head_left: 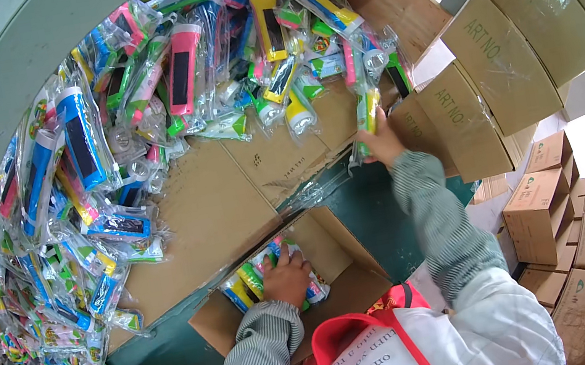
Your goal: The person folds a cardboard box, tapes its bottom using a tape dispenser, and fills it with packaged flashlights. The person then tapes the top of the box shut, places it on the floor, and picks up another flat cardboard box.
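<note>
1. Note the right hand (383,139) at the right edge of the loose pile (83,140), closed around the near end of a yellow-green packet (367,112)
2. Find the left hand (287,282) inside the open carton (345,235), lying over the bagged packets (248,276) with fingers bent; impossible to tell from above whether gripping one or merely pressing down
3. Place the carton just beside the cardboard sheet (210,196), with the green counter (375,215) in view to its right
4. Better, by judgement, to draw the yellow-green packet out along its length, grasping the stiff body rather than the slippery film, so as not to drag neighbouring wrappers along
5. Use the left hand as a stop, steadying the bagged packets toward the carton's left side; lay any addition parallel to them and smooth spare film flat
6. Lift well over the carton's rim to avoid snagging or tearing a wrapper
7. Expect no view beneath the left palm, and no sure count of layers below
8. Hard to make out: the far end of the yellow-green packet, lost in glare and film; cannot tell whether touching neighbours or free
9. Partly hidden: the carton's near edge, behind the left sleeve (258,347) and red-trimmed garment (384,357); cut off by the upper border: the pile's far side
</note>
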`<state>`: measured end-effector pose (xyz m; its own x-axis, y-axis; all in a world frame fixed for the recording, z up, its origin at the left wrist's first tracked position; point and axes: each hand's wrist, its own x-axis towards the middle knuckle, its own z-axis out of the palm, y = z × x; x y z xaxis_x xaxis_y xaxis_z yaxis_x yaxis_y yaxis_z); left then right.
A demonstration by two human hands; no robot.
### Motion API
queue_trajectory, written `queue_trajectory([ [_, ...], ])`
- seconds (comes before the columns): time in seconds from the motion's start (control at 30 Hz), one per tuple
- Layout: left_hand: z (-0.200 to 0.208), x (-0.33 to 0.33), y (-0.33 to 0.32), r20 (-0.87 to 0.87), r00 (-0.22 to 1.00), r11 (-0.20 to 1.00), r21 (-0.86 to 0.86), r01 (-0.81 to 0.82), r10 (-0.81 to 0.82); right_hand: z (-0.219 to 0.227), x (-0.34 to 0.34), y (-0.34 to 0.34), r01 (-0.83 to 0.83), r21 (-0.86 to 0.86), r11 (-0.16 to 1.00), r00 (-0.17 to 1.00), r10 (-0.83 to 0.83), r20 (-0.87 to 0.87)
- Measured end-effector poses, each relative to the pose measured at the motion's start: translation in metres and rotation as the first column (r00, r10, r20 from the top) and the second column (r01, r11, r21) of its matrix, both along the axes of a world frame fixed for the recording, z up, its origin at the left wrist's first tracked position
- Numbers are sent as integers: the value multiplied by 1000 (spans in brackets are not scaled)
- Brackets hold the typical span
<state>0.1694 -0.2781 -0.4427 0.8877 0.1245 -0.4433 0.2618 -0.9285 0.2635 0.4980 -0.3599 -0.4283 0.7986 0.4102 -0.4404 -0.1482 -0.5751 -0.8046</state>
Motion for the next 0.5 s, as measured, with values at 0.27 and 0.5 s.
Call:
queue_trajectory([
  [0.27, 135, 33, 12, -323, 737, -197, -946, -256, 594, 144, -148, -67, -800, 33, 600, 536, 688, 490],
  [0.5, 124, 10, 18, -103, 865, 247, -936, -251, 491, 156, -140, -54, -876, 322, 359, 434, 877, 206],
])
